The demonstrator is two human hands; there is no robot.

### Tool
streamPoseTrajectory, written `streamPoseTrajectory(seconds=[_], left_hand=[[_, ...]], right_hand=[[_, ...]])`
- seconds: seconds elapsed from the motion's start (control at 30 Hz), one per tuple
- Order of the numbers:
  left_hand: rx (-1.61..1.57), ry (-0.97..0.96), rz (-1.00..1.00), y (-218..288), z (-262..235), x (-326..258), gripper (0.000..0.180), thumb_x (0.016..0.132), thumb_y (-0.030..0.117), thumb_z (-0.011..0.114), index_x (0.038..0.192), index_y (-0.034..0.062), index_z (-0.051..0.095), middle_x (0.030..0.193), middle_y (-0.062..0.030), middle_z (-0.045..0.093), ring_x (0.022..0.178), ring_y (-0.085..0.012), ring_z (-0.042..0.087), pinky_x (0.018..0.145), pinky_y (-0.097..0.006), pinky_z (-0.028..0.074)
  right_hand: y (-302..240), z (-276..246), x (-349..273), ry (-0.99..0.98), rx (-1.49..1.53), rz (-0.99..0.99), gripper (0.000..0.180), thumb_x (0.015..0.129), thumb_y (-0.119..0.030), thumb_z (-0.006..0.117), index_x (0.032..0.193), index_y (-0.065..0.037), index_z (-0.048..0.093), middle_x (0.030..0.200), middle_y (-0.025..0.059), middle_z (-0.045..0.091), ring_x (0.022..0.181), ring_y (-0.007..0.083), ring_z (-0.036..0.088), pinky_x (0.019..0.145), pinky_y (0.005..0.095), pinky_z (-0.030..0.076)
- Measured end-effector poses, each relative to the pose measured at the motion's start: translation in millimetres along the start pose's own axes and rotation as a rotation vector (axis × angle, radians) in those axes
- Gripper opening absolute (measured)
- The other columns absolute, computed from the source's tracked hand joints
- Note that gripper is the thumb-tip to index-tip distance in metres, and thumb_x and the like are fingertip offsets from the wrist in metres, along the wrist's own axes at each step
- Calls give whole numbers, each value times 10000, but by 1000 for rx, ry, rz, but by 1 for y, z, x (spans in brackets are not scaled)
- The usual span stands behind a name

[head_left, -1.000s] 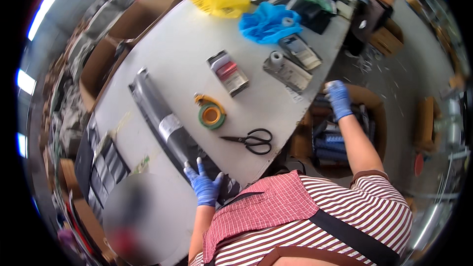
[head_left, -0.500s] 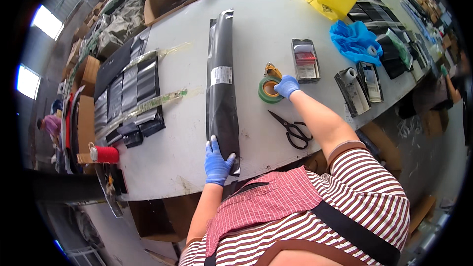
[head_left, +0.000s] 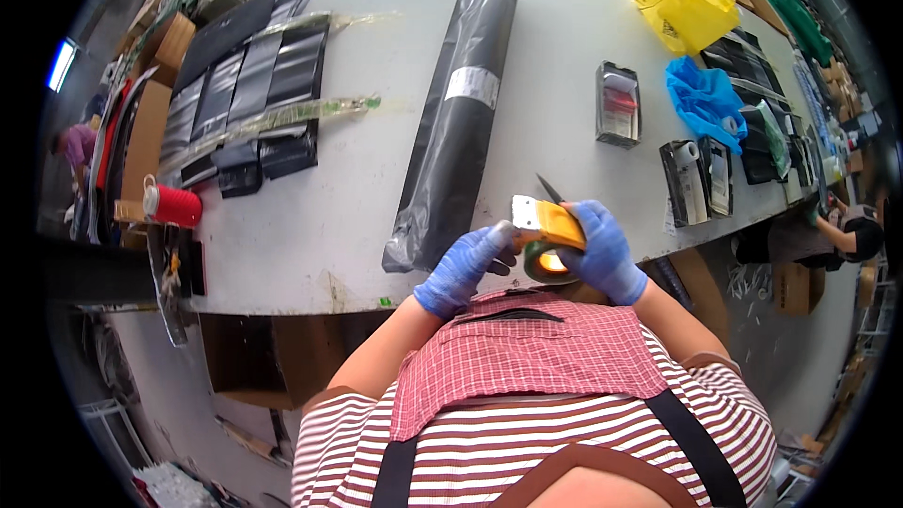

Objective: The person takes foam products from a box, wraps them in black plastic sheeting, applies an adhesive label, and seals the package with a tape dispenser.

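Note:
My right hand [head_left: 605, 252], in a blue glove, grips a yellow tape dispenser [head_left: 562, 225] with a roll of green tape [head_left: 540, 264] on it, held up near the table's front edge. My left hand [head_left: 467, 266], gloved too, is closed with its thumb at the dispenser's white head; whatever lies between its fingers is too small to make out. A long black plastic-wrapped package [head_left: 455, 141] with a white label [head_left: 473, 87] lies slantwise on the table, just beyond my left hand. Behind the dispenser, black scissors [head_left: 549, 190] show only their blade tip.
Flat black packages [head_left: 246, 85] with tape strips over them lie at the left, near a red spool [head_left: 176, 205]. Small open boxes [head_left: 618, 105], a blue plastic bag [head_left: 704, 103] and a yellow bag [head_left: 685, 6] are at the right. Another person [head_left: 828, 235] works at far right.
My right hand has picked up the tape dispenser and brought it toward me. My left hand has let go of the long package and moved to the dispenser's head. The package now lies more slanted.

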State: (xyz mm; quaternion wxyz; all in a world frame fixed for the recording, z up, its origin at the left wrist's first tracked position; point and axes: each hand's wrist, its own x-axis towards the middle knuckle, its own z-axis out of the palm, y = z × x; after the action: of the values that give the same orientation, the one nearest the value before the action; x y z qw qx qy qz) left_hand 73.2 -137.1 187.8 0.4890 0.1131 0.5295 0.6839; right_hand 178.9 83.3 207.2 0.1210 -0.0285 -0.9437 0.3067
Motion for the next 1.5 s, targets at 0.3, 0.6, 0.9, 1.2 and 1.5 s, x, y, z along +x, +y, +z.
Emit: streamPoseTrajectory(seconds=[0.3, 0.6, 0.9, 1.2, 1.5], left_hand=[[-147, -42, -88, -36, -16, -9, 542, 963, 499, 533, 1147, -3, 627, 1016, -90, 655, 921, -146, 616, 789, -285, 523], [363, 592, 186, -20, -87, -38, 262, 923, 234, 615, 855, -9, 686, 712, -85, 665, 646, -176, 601, 669, -290, 482], [1424, 839, 125, -55, -143, -15, 663, 775, 470, 741, 1262, 66, 543, 1059, -205, 623, 1005, -368, 590, 862, -440, 486], [542, 317, 202, -76, -156, -29, 999, 668, 227, 800, 1493, 34, 271, 1412, -250, 402, 1316, -370, 395, 1113, -395, 334], [1086, 915, 422, -69, -201, -23, 544, 798, 100, 692, 1310, 16, 528, 1264, -201, 578, 1150, -364, 558, 1000, -417, 429]], right_hand=[[-11, 9, -20, -259, 170, 86, 614, 668, -179, 844, 1152, -19, 501, 1019, 202, 616, 928, 384, 628, 820, 395, 523], [10, 21, 8, -409, 174, -36, 688, 671, -288, 845, 1213, -2, 532, 1054, 209, 618, 965, 384, 618, 872, 401, 509], [23, 63, 9, -478, -180, -40, 644, 685, -323, 801, 1181, -2, 545, 1000, 209, 628, 938, 368, 623, 842, 417, 514], [-7, 102, 47, -449, -57, -65, 624, 708, -327, 775, 1186, -5, 537, 1038, 227, 632, 967, 383, 619, 849, 431, 511], [-64, 139, 101, -440, 29, -65, 627, 726, -358, 776, 1183, 8, 550, 1067, 242, 632, 981, 391, 622, 843, 429, 513]])
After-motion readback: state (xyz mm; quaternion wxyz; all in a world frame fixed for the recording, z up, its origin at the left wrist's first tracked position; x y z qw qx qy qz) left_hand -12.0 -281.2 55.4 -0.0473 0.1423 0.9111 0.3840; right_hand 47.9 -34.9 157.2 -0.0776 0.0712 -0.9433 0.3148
